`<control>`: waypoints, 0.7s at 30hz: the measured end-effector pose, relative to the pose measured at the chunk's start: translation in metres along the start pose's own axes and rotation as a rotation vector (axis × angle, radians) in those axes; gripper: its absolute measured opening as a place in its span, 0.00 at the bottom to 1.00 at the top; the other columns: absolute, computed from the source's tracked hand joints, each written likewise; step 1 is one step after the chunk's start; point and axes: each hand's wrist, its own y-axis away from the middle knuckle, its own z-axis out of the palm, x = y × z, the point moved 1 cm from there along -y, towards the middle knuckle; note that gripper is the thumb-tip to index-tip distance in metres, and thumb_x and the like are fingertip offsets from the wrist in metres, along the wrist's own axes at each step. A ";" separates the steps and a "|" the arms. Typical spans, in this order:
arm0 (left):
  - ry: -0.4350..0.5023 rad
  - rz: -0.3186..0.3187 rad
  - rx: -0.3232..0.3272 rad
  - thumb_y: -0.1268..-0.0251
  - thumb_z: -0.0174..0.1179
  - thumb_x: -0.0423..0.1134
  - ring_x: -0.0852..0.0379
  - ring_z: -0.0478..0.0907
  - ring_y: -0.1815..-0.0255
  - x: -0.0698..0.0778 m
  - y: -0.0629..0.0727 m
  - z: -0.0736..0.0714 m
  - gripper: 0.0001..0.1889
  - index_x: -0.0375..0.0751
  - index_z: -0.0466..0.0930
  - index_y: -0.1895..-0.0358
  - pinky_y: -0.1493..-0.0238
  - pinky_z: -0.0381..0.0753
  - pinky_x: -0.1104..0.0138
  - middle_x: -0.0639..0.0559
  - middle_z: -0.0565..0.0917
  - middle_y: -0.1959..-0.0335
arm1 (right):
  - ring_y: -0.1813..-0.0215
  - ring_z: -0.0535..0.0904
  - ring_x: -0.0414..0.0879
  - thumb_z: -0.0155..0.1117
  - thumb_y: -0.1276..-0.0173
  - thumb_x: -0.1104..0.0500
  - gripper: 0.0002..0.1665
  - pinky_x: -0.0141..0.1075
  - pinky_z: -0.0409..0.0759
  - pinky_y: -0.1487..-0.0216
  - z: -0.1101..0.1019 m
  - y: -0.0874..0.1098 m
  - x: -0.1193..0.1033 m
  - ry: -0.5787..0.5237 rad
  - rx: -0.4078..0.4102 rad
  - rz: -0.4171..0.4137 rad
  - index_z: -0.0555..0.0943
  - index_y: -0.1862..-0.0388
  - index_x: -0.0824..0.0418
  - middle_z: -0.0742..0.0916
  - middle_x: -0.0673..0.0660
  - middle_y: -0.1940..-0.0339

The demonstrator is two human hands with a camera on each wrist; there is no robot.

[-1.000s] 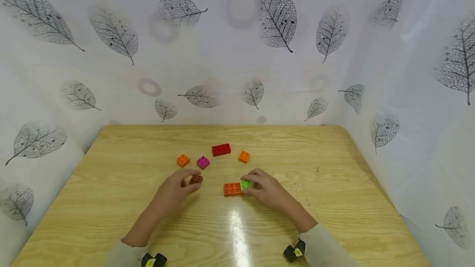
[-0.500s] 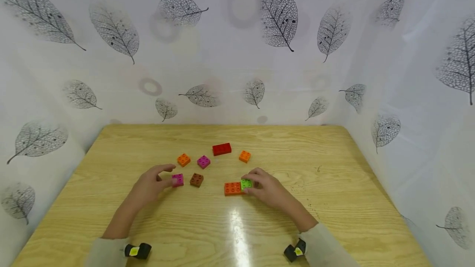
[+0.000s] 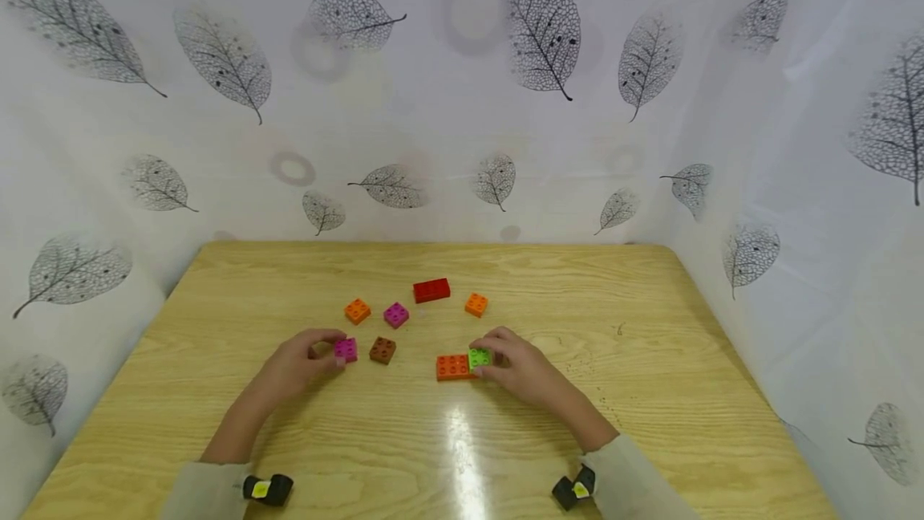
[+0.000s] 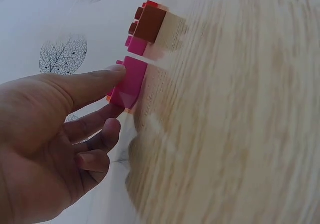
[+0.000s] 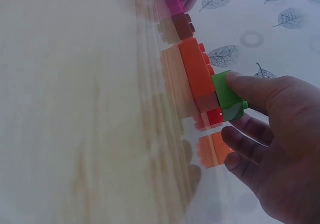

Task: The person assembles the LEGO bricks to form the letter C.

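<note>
My left hand (image 3: 294, 363) pinches a magenta toy brick (image 3: 346, 350) between thumb and fingers; in the left wrist view the thumb lies along the side of that magenta brick (image 4: 131, 81). Just right of it a brown brick (image 3: 382, 350) sits on the table. My right hand (image 3: 521, 365) grips a small green brick (image 3: 479, 358), which sits on the right end of a longer orange-red brick (image 3: 452, 367). In the right wrist view the thumb presses the side of the green brick (image 5: 228, 94), above the orange-red brick (image 5: 196, 68).
Behind the hands lie an orange brick (image 3: 357, 311), a second magenta brick (image 3: 395, 314), a long red brick (image 3: 431, 290) and another orange brick (image 3: 476, 304). The wooden table (image 3: 577, 287) ends at a leaf-patterned cloth (image 3: 433, 103).
My left hand has let go of the brown brick, moved left and closed its fingers on the magenta brick. The right hand has stayed in place on the green brick.
</note>
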 end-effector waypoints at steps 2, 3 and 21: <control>-0.014 0.005 0.002 0.30 0.65 0.47 0.52 0.77 0.52 -0.001 -0.001 0.000 0.25 0.42 0.77 0.34 0.52 0.78 0.56 0.39 0.78 0.36 | 0.59 0.73 0.39 0.66 0.28 0.49 0.23 0.33 0.77 0.60 0.000 0.000 0.000 -0.006 -0.001 -0.002 0.80 0.36 0.52 0.79 0.43 0.46; -0.019 0.008 0.003 0.30 0.65 0.47 0.51 0.78 0.51 -0.001 -0.001 0.000 0.25 0.42 0.77 0.35 0.51 0.78 0.54 0.39 0.78 0.36 | 0.59 0.73 0.39 0.66 0.28 0.49 0.23 0.33 0.77 0.60 0.000 0.000 0.000 -0.008 -0.002 -0.004 0.80 0.36 0.52 0.79 0.43 0.46; -0.011 -0.016 0.041 0.30 0.64 0.50 0.50 0.77 0.50 -0.001 0.001 0.001 0.26 0.44 0.76 0.34 0.51 0.77 0.54 0.39 0.78 0.35 | 0.60 0.73 0.40 0.66 0.28 0.50 0.23 0.34 0.77 0.61 -0.001 0.001 -0.001 -0.039 -0.010 -0.002 0.80 0.36 0.52 0.79 0.43 0.47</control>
